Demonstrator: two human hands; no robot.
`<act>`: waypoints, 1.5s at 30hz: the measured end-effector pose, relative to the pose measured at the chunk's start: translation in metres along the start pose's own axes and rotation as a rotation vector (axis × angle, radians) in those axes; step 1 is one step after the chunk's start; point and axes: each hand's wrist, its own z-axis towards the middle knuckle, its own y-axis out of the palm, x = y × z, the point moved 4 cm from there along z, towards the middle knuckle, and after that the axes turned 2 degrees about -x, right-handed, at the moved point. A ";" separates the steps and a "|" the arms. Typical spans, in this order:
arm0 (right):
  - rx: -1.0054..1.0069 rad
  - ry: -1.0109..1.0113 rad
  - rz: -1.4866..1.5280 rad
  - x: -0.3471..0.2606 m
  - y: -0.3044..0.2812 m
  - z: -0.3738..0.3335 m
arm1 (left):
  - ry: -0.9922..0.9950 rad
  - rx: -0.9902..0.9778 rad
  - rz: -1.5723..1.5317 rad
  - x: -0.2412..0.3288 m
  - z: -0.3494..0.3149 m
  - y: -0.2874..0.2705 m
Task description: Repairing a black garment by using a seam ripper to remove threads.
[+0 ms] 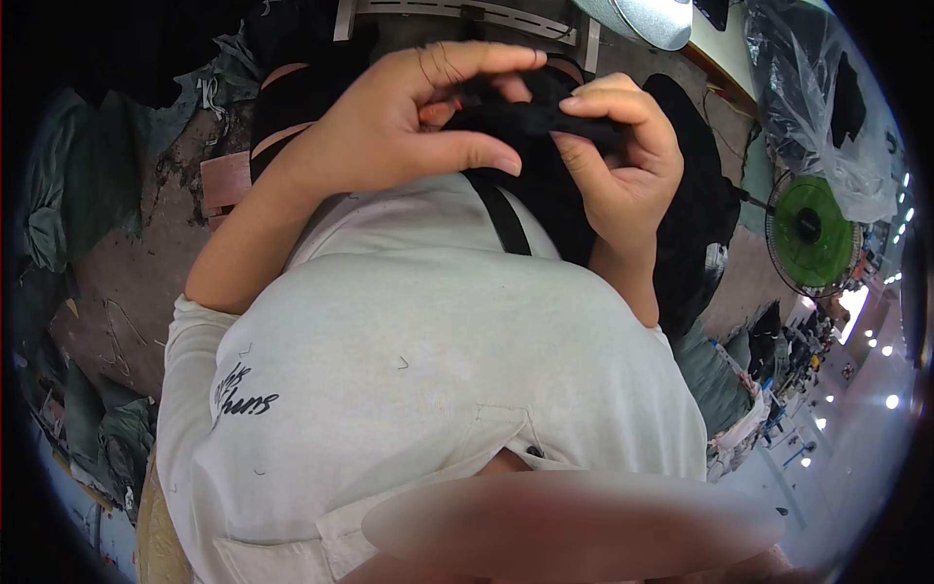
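My right hand (628,146) is closed, pinching dark fabric between thumb and fingers. That black cloth (530,119) spans the gap between my hands and hangs over my lap. To the left, my left hand (404,122) has its thumb and index finger stretched out apart, while its other fingers curl inward. A small orange-red thing (438,112) shows inside the curl of those fingers; its kind is hidden. Fine dark threads (443,63) loop round the base of the left index finger.
A green-bladed fan (809,224) stands at the right, below a clear plastic bag (812,97). Green-grey cloth heaps (83,185) lie on the floor at the left. At the top, a pale machine part (647,19) sits by a table edge (725,58).
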 end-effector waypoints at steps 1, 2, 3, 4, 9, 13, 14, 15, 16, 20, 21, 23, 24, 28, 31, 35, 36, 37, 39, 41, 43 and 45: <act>-0.001 0.000 0.000 -0.002 0.004 0.001 | 0.097 0.029 0.078 -0.008 0.000 0.002; 0.008 0.086 0.122 -0.003 0.009 0.001 | 0.194 0.058 0.157 -0.015 -0.002 0.003; 0.023 0.173 0.242 -0.002 0.010 0.001 | 0.194 0.053 0.156 -0.016 -0.002 0.000; 0.028 0.175 0.240 0.000 0.008 0.001 | 0.211 0.066 0.083 -0.016 -0.005 -0.005; -0.163 0.345 0.399 0.011 -0.003 0.000 | 0.204 0.112 -0.055 -0.011 -0.016 -0.017; -0.382 0.203 -0.005 0.001 0.003 0.008 | 0.095 0.123 -0.256 -0.016 -0.019 -0.012; -0.413 0.167 -0.097 -0.004 0.003 0.012 | 0.136 0.111 -0.247 -0.014 -0.017 -0.011; -0.410 0.167 -0.097 -0.006 0.001 0.016 | 0.178 0.103 -0.235 -0.012 -0.017 -0.009; -0.408 0.042 -0.222 -0.009 -0.001 0.021 | 0.177 0.100 -0.234 -0.009 -0.018 -0.009; -0.120 -0.366 -0.454 -0.022 -0.011 0.031 | -0.042 0.118 -0.337 -0.018 -0.024 -0.013; -0.073 -0.436 -0.401 -0.023 -0.011 0.031 | 0.060 0.141 -0.249 -0.020 -0.023 -0.012; -0.007 -0.410 -0.326 -0.025 0.000 0.026 | 0.160 0.165 -0.158 -0.016 -0.023 -0.012; 0.061 -0.377 -0.257 -0.024 0.003 0.023 | 0.200 0.129 -0.079 -0.006 -0.020 -0.012; -0.039 -0.393 -0.382 -0.023 0.017 0.025 | 0.194 0.155 -0.015 0.026 -0.019 -0.008; -0.045 -0.410 -0.385 -0.022 0.024 0.025 | 0.216 0.146 0.162 0.029 -0.014 -0.005; -0.014 -0.285 -0.357 -0.018 0.025 0.021 | 0.285 0.256 0.245 0.028 -0.017 -0.003; 0.005 -0.192 -0.365 -0.016 0.023 0.020 | 0.225 0.273 0.203 0.027 -0.019 -0.004; 0.008 -0.130 -0.393 -0.017 0.022 0.019 | 0.231 0.272 0.158 0.024 -0.020 -0.003; 0.075 -0.090 -0.367 -0.011 0.021 0.013 | 0.240 0.283 0.081 0.011 -0.021 -0.001; 0.203 -0.068 -0.338 -0.005 0.016 0.010 | 0.250 0.293 0.007 0.010 -0.021 -0.001; 0.298 -0.104 -0.360 0.000 0.012 0.004 | 0.294 0.229 0.109 0.017 -0.018 0.005; 0.328 -0.124 -0.385 0.000 0.009 -0.001 | 0.322 0.203 0.162 0.022 -0.015 0.008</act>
